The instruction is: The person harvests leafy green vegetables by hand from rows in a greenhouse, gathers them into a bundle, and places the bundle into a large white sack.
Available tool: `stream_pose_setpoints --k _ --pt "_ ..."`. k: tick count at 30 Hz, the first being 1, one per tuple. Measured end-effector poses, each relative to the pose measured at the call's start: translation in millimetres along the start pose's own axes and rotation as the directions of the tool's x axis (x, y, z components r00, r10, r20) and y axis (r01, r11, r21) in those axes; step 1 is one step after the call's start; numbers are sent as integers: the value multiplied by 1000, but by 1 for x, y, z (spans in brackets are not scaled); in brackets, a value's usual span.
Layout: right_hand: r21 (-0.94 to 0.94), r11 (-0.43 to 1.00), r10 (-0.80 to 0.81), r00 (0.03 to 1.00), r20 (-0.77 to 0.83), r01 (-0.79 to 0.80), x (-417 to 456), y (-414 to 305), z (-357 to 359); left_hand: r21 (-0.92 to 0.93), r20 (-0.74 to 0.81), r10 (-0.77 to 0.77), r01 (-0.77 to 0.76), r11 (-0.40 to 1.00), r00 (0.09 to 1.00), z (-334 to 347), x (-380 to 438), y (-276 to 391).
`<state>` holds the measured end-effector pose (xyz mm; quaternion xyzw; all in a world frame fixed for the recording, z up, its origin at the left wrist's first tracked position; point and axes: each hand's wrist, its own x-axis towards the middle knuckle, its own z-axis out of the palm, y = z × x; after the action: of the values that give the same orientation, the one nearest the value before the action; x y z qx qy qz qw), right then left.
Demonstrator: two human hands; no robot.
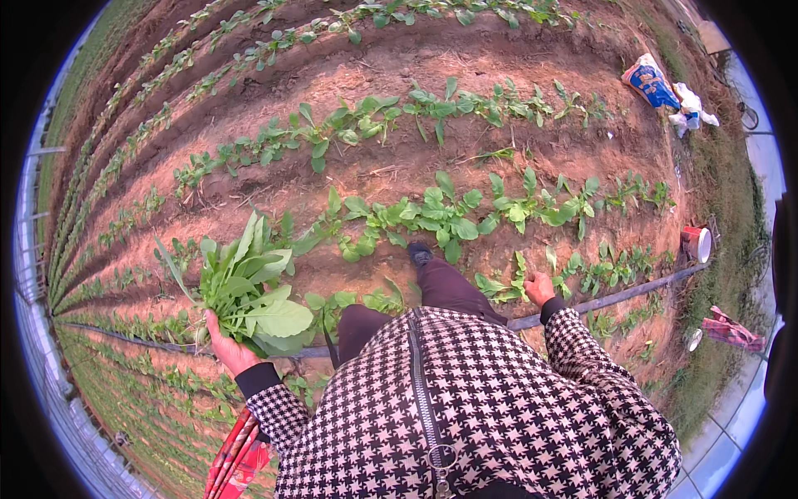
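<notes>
My left hand is closed around a large bunch of leafy greens, held out to the left with the leaves fanning upward and right. My right hand is low over a planted row, beside small green plants; its fingers are curled, and whether they pinch anything is too small to make out. Ahead of me a row of broad-leaved seedlings runs across the reddish soil, just past my dark shoe.
A dark irrigation hose crosses behind my right hand and passes under my legs. At right lie a red-and-white bucket, a blue-and-white bag and a checked cloth. A red patterned cloth hangs at lower left.
</notes>
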<state>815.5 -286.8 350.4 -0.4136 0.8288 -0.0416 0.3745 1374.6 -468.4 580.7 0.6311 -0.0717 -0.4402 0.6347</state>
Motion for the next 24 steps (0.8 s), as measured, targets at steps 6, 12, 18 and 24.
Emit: stream_pose_setpoints --k 6,12,18,24 --pt "215 946 250 968 -13 -242 8 8 -28 64 142 22 -31 997 990 115 58 -1" --pt "373 881 328 944 -41 -290 32 -18 -29 238 322 26 -108 965 946 255 105 -38" --pt "579 709 530 845 -63 -402 37 -36 -34 322 569 -98 -112 940 816 382 147 -100" --pt "237 854 490 869 -66 -463 47 -91 -54 347 666 -260 18 938 699 483 165 -132"
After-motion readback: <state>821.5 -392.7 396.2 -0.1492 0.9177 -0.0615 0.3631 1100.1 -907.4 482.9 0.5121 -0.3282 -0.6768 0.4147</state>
